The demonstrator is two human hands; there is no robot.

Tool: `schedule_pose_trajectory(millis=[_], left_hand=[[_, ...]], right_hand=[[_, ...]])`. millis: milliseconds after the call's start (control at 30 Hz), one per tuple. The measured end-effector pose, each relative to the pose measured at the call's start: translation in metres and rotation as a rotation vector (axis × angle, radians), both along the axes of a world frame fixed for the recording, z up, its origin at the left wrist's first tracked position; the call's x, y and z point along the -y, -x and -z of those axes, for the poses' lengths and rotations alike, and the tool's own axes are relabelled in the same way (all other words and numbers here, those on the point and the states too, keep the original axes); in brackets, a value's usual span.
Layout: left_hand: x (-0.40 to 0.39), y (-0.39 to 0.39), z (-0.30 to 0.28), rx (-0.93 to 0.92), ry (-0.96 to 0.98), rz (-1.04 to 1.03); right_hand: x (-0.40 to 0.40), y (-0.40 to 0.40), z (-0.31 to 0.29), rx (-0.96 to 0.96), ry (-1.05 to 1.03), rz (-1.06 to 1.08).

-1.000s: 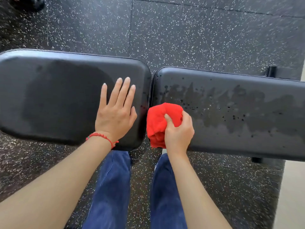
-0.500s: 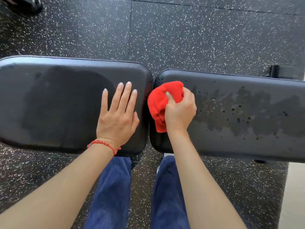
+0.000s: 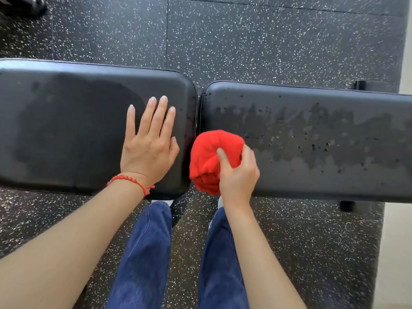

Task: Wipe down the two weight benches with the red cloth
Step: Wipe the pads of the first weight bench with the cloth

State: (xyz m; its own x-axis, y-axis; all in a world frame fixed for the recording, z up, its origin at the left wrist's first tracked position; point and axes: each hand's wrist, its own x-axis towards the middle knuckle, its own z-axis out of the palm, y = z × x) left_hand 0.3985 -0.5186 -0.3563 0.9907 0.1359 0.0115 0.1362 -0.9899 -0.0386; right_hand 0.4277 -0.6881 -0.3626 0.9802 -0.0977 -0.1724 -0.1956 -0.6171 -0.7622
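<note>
Head view: bunched red cloth point(image 3: 214, 157) sits on the near left corner of the right black padded weight bench point(image 3: 312, 141), beside the gap, gripped by the right hand point(image 3: 238, 175) with thumb and curled fingers. Dark wet streaks cross that pad. Left hand point(image 3: 149, 143) lies flat, fingers straight, on the left black padded weight bench point(image 3: 66, 126). Speckled black rubber floor point(image 3: 245, 41) lies beneath.

1 head-worn wide-angle view looks steeply down from close above at 2 black padded vinyl counter tops point(image 3: 312, 139) set end to end, over speckled black rubber floor point(image 3: 245, 41)
</note>
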Motion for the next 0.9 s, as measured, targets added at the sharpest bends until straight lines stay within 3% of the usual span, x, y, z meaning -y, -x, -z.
schedule_pose_trajectory(millis=[167,400,567,700,900], left_hand=[[-0.002,0.0,0.001,0.015,0.02,0.002],[0.001,-0.002,0.002,0.095,0.096,-0.039],[0.022,-0.019,0.003,0.124,0.14,-0.026],[0.026,-0.027,0.01,0.049,0.111,0.012],[0.027,-0.027,0.013,0.006,0.051,0.014]], right_hand=[[0.011,0.026,-0.003,-0.08,-0.052,0.078],[-0.02,-0.071,0.009,0.13,-0.068,0.059],[-0.039,-0.122,0.017,0.166,-0.041,0.059],[-0.024,-0.103,0.016,0.196,0.002,0.011],[0.032,-0.038,0.007,0.04,0.032,-0.023]])
